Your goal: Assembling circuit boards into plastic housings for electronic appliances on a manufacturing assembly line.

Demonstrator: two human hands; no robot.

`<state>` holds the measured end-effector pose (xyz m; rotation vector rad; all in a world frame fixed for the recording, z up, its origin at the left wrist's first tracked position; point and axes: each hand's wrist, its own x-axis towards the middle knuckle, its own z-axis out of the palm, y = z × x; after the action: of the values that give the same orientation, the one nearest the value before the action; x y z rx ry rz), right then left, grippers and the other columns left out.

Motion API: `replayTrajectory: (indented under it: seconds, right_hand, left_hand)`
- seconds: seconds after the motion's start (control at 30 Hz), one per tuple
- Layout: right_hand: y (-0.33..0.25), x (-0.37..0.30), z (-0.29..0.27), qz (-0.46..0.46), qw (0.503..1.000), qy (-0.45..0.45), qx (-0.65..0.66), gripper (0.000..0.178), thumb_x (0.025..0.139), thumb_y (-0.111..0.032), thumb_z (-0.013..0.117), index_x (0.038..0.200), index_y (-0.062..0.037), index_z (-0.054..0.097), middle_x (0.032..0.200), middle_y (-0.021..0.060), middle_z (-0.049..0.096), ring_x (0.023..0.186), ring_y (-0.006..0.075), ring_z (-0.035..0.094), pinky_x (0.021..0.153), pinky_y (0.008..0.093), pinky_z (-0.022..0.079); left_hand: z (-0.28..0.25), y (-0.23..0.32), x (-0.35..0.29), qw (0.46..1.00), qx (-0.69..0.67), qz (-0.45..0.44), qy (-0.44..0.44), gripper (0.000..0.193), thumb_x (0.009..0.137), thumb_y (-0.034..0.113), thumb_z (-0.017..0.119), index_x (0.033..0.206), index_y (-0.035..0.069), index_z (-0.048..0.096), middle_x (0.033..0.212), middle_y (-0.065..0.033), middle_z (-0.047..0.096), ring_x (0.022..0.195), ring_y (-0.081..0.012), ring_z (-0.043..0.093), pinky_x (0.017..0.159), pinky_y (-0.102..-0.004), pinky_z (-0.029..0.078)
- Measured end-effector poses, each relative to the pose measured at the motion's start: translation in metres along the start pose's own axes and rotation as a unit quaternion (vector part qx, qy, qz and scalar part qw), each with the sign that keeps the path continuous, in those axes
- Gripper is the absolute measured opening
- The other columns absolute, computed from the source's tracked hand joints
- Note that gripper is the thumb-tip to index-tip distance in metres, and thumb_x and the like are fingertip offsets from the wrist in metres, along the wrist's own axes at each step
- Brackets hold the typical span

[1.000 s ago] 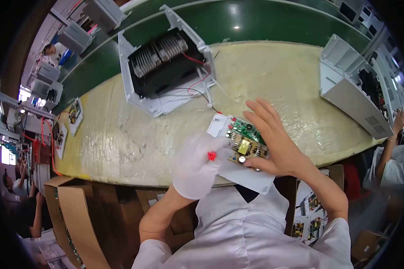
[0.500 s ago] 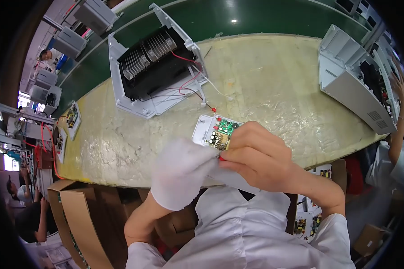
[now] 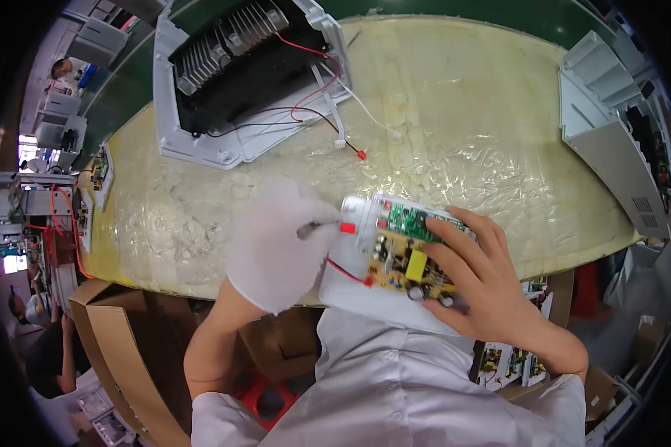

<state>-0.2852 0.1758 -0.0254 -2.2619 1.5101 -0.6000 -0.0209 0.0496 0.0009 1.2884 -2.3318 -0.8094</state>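
At the table's near edge lies a white plastic panel (image 3: 345, 289), carrying a circuit board (image 3: 395, 257) with a green section and a tan section. My left hand (image 3: 279, 249), in a white glove, pinches a red connector (image 3: 347, 228) just left of the green section. A red and black wire (image 3: 348, 271) runs from the tan section's left corner toward the glove. My bare right hand (image 3: 486, 279) grips the circuit board from the right, fingers spread over its top and thumb at the near side by the capacitors. Its palm hides the board's right end.
A white housing (image 3: 238, 149) with a black finned unit stands at the far left; its loose wire ends in a red plug (image 3: 361, 155). Another white housing (image 3: 611, 149) stands at the right. Cardboard boxes (image 3: 127, 350) sit below the table edge. People work at the far left.
My hands have moved apart, uncovering more of the circuit board. The panel now lies turned and nearer me. The left hand has drawn left with the red connector; my view has shifted.
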Motion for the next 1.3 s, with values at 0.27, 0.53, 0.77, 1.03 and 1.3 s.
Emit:
replayTrajectory:
  seconds: [0.27,0.53,0.77,1.03,1.3]
  right_hand:
    - [0.018,0.000,0.000,-0.063,0.997,-0.010,0.047,0.062,0.071,-0.029,0.082,0.126,-0.0052,0.064,0.149,0.0173,0.055,0.136,0.0475,0.051,0.106,0.0626,0.038]
    - [0.024,0.003,0.004,-0.074,0.995,0.007,0.059,0.058,0.071,-0.031,0.081,0.122,-0.0061,0.066,0.146,0.0163,0.059,0.131,0.0457,0.056,0.101,0.0598,0.040]
    - [0.027,0.002,0.005,-0.077,0.995,0.012,0.063,0.058,0.071,-0.031,0.083,0.121,-0.0064,0.067,0.146,0.0159,0.060,0.130,0.0452,0.057,0.101,0.0599,0.040]
    - [0.028,0.002,0.005,-0.074,0.994,0.009,0.074,0.060,0.069,-0.030,0.084,0.123,-0.0081,0.068,0.146,0.0155,0.059,0.132,0.0447,0.055,0.102,0.0595,0.040]
    - [0.027,0.007,-0.002,-0.073,0.993,0.002,0.090,0.061,0.066,-0.028,0.085,0.122,-0.0104,0.068,0.146,0.0122,0.059,0.132,0.0412,0.055,0.102,0.0577,0.041]
  left_hand:
    - [0.014,0.017,0.000,0.999,0.017,-0.009,-0.035,0.028,0.080,0.000,0.073,0.102,0.014,0.084,0.087,-0.0062,0.061,0.079,-0.0214,0.063,0.070,-0.0338,0.050]
    - [0.018,0.022,0.000,0.997,0.077,0.012,-0.023,0.023,0.081,0.002,0.073,0.098,0.014,0.082,0.086,-0.0079,0.061,0.078,-0.0266,0.063,0.069,-0.0374,0.051]
    - [0.016,0.028,0.001,0.991,0.130,0.022,-0.038,0.020,0.081,0.004,0.071,0.096,0.013,0.081,0.083,-0.0084,0.063,0.074,-0.0296,0.064,0.066,-0.0399,0.051]
    - [0.021,0.031,0.004,0.989,0.137,0.022,-0.046,0.017,0.083,0.007,0.071,0.096,0.013,0.080,0.083,-0.0092,0.062,0.077,-0.0311,0.063,0.068,-0.0421,0.050]
    - [0.022,0.037,-0.004,0.992,0.109,-0.001,-0.069,0.018,0.085,0.008,0.070,0.101,0.012,0.078,0.086,-0.0111,0.062,0.077,-0.0340,0.062,0.069,-0.0446,0.050]
